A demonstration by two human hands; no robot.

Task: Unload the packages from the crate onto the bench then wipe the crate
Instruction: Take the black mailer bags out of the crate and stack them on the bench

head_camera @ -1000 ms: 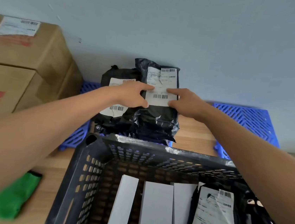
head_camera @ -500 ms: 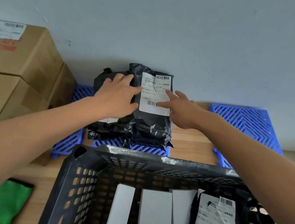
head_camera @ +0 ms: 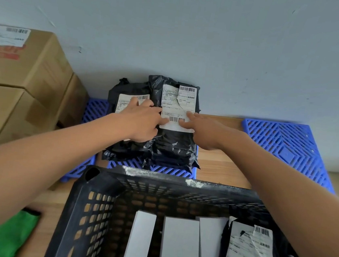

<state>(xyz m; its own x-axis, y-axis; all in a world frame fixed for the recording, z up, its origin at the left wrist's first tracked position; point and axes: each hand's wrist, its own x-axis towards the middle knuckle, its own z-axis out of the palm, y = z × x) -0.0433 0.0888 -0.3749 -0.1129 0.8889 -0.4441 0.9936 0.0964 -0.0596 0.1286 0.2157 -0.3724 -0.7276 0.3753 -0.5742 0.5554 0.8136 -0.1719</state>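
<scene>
Two black poly packages with white labels lie side by side on a blue grid mat against the wall: a left package (head_camera: 118,143) and a right package (head_camera: 172,147). My left hand (head_camera: 141,123) rests across both, its fingertips on the left package's label and its thumb on the right one's label. My right hand (head_camera: 204,130) presses straight fingers on the right package's label. Nearer to me stands the black perforated crate (head_camera: 158,182). It holds three white boxes (head_camera: 180,248) standing on edge and a black labelled package (head_camera: 249,255) at its right.
Stacked cardboard boxes (head_camera: 22,73) stand at the left against the wall. A green cloth (head_camera: 4,236) lies on the wooden bench (head_camera: 219,167) left of the crate. A second blue grid mat (head_camera: 285,145) lies at the right.
The right package went from held up in both hands to lying flat beside the left one. My left hand shifted onto the left package, then back toward the right label.
</scene>
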